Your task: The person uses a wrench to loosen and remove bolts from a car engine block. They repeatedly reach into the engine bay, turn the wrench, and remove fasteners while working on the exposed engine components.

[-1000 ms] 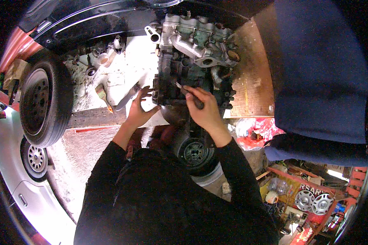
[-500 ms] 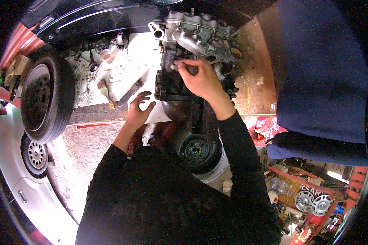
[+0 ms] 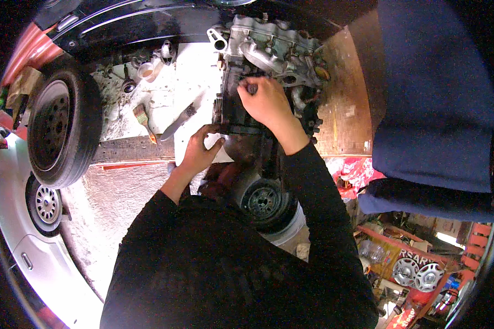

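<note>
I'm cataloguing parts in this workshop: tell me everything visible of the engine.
The engine looks metallic and grimy: dark block at the near end, silvery branched pipes beyond it, grey cover at the far end, pale bracket far left. It sits on the bench. The left hand is at its near left edge; the right hand, gripping a dark handle, is over the block; contact is unclear.
</note>
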Demonstrator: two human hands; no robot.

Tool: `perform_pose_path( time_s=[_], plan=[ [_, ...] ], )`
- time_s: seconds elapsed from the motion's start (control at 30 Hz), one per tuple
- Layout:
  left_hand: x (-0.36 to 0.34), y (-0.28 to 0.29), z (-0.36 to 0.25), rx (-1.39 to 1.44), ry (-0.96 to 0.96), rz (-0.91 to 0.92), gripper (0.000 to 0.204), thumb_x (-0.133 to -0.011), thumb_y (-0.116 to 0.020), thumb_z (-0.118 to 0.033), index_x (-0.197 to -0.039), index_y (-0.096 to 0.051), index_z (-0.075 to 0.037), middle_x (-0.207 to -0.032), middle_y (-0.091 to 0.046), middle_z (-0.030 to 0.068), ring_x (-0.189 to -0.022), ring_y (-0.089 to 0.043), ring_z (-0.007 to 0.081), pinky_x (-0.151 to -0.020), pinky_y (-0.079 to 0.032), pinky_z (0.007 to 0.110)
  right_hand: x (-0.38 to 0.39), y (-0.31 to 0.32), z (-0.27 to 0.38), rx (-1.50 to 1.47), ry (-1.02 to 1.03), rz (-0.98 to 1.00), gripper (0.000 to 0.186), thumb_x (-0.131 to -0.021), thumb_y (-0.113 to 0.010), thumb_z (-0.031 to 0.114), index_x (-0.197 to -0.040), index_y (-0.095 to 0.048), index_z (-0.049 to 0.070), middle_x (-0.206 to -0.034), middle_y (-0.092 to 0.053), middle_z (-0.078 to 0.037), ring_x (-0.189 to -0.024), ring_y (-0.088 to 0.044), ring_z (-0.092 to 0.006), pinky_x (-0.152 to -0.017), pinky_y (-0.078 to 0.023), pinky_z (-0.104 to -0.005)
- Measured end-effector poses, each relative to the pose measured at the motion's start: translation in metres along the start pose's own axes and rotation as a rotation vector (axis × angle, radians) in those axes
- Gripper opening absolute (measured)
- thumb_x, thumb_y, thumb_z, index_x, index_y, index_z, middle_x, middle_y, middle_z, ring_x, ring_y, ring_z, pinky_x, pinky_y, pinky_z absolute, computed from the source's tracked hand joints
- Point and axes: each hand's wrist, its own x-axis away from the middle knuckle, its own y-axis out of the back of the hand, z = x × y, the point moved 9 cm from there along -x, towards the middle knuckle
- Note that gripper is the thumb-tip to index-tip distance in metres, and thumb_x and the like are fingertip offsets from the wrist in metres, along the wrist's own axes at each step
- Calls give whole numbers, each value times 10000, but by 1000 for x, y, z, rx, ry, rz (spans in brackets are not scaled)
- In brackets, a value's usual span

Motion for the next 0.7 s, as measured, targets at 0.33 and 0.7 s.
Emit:
perform_pose_path(
  time_s=[0.33,0.7],
  plan=[
    [7,2,0,-22,-5,-8,437,-903,-767,-200,-1264,-630,5,-1161,-707,184,-1082,-693,315,-935,-543,428,-3,-27,0,-176,265,-131,249,-967,-654,229,-1114,-760,57,-986,-744,-219,-951,-717,-398,-837,-569,-429],
    [9,-2,-5,10,17,-2,439,-895,-776,-171,-1279,-624,-20,-1189,-709,144,-1089,-698,267,-935,-545,406,14,-18,-5,-204,337,-130,226,-986,-629,182,-1071,-775,33,-905,-755,-170,-776,-730,-283,-748,-565,-362]
  ],
)
